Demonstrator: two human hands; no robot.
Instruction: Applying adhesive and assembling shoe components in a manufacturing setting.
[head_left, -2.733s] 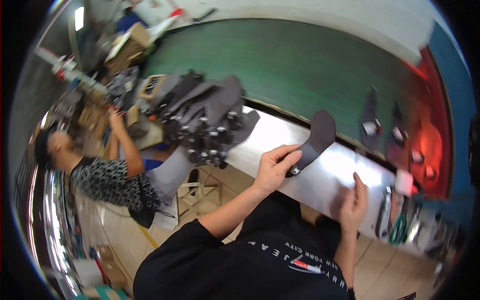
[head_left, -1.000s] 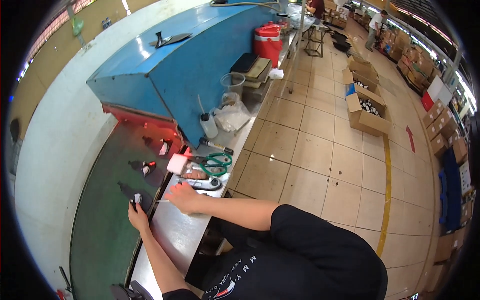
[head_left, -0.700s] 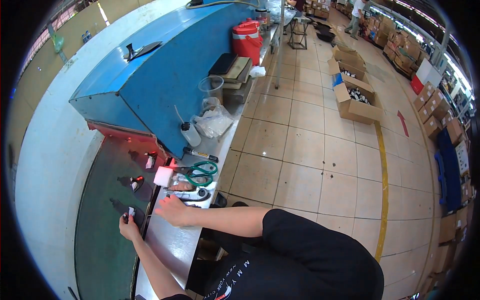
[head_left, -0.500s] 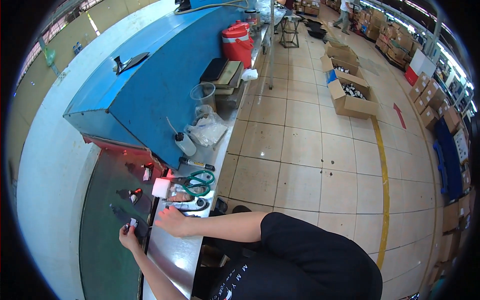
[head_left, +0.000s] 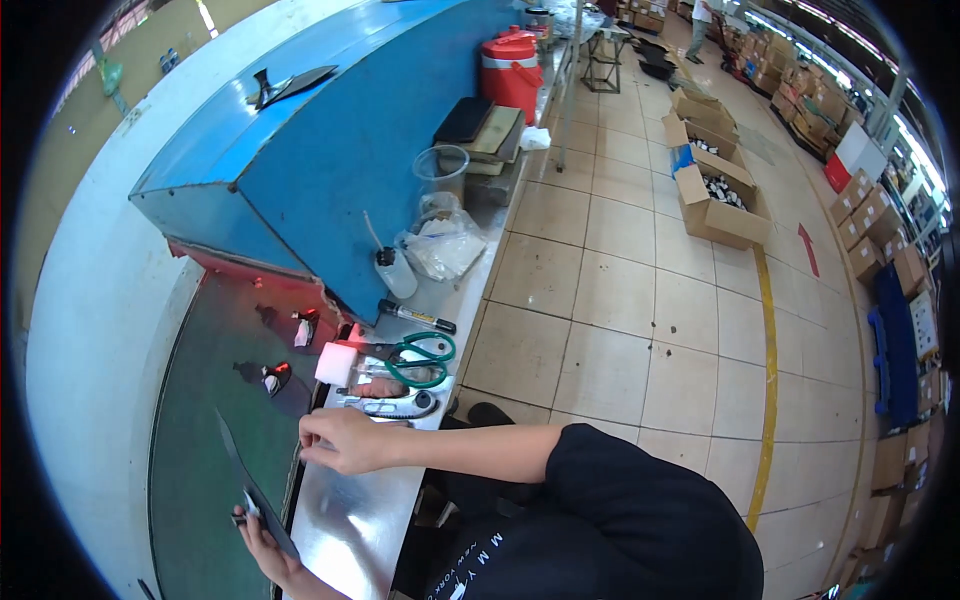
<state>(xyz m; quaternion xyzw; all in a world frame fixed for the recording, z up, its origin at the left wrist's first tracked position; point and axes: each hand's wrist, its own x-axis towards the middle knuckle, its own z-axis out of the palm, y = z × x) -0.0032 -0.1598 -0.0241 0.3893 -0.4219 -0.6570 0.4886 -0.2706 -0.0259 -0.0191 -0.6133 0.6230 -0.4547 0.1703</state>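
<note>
My left hand (head_left: 272, 560) is closed on a thin, dark, blade-shaped piece (head_left: 237, 460), held tilted over the green belt (head_left: 200, 500). A small light-coloured part shows on the piece by my fingertips. Above the metal ledge (head_left: 345, 510), my right hand (head_left: 345, 440) has its fingers curled together; what they hold, if anything, is hidden. Two small black-and-white parts (head_left: 275, 378) lie farther up the belt, the farther one in red light.
By my right hand are green-handled scissors (head_left: 420, 372), a white block (head_left: 336, 364) and a black marker (head_left: 418, 317). A squeeze bottle (head_left: 398, 275), clear bag and red jug (head_left: 511, 80) stand farther along. The blue hood (head_left: 330, 190) covers the belt's far end.
My left hand has lifted the dark piece off the belt and drawn it nearer to me. My right hand has moved apart from it. The whole view has shifted slightly.
</note>
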